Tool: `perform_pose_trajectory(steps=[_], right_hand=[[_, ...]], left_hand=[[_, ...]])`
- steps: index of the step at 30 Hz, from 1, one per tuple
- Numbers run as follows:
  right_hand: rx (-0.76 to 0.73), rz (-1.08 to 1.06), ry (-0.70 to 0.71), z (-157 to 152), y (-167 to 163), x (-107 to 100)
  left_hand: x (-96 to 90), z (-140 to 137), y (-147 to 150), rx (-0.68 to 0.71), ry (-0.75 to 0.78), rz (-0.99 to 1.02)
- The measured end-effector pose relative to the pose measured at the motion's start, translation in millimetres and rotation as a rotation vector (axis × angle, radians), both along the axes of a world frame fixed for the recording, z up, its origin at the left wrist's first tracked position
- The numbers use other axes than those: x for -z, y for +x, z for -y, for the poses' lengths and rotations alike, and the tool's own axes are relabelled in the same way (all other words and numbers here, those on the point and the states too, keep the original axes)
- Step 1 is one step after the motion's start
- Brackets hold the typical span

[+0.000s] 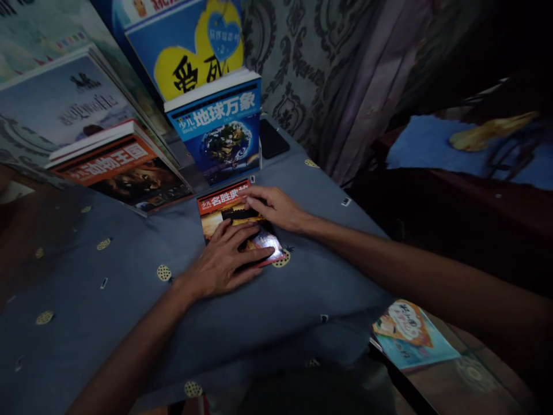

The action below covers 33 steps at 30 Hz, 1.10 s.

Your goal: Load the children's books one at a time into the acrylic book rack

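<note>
A red-topped book (pixel 222 203) with white Chinese lettering lies flat on the blue tablecloth (pixel 129 300), a bright glare on its lower cover. Across its lower left part rests my left hand (pixel 228 253), palm down with fingers spread. My right hand (pixel 274 207) lies on the upper right of the cover, its fingers stretched out and covering the end of the title. Just behind stands a blue book (pixel 220 135) with a globe on its front. An orange-topped book (pixel 129 170) leans to its left.
Larger books stand at the back, among them a blue one with a yellow heart (pixel 185 52) and a pale one (pixel 60 104). A dark phone (pixel 273 138) lies behind the globe book. Below the table's right edge is another book (pixel 410 334). A blue cloth (pixel 432 144) lies far right.
</note>
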State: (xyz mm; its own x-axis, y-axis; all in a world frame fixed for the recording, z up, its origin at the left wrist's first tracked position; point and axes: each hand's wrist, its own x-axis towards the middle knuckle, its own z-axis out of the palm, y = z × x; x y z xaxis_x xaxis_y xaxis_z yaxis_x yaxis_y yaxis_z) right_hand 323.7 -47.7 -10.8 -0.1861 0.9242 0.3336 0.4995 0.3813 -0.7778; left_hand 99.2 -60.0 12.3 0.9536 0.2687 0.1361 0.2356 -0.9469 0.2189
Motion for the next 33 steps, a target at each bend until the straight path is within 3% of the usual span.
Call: perform_pose_trajectory(steps=[7,10,15,18,21,25,30,33], right_hand=[[-0.02,0.376,0.127,5.4,-9.3,3.2],[0.014,0.51,0.129,-1.2,-10.5,6.3],[0.124,0.663,0.066,-17.2,-9.8,4.9],[0.155,0.7,0.058,-20.1,-10.5,4.3],[0.158,0.719,0.093,-20.6,-9.8,9.9],[0.169,0.747,0.165,-24.1,-7.6,23.4],[0.203,0.743,0.166,-25.7,-7.3,31.7],[0.193,0.723,0.16,-24.6,-6.5,31.6]], left_hand=[[10.0,-10.8,-3.0,-0.113,-0.051,0.187],[15.7,-22.2,-8.4,-0.259,0.012,0.257],[22.2,-33.6,-17.1,-0.627,0.107,0.177],[24.8,-33.8,-17.6,-0.785,0.077,0.135],[25.6,-34.5,-17.0,-0.829,-0.009,0.166],[25.3,-45.2,-20.8,-0.795,-0.276,0.437],[28.6,-61.1,-25.9,-0.804,-0.974,1.017],[29.6,-61.6,-25.8,-0.815,-1.336,1.11]])
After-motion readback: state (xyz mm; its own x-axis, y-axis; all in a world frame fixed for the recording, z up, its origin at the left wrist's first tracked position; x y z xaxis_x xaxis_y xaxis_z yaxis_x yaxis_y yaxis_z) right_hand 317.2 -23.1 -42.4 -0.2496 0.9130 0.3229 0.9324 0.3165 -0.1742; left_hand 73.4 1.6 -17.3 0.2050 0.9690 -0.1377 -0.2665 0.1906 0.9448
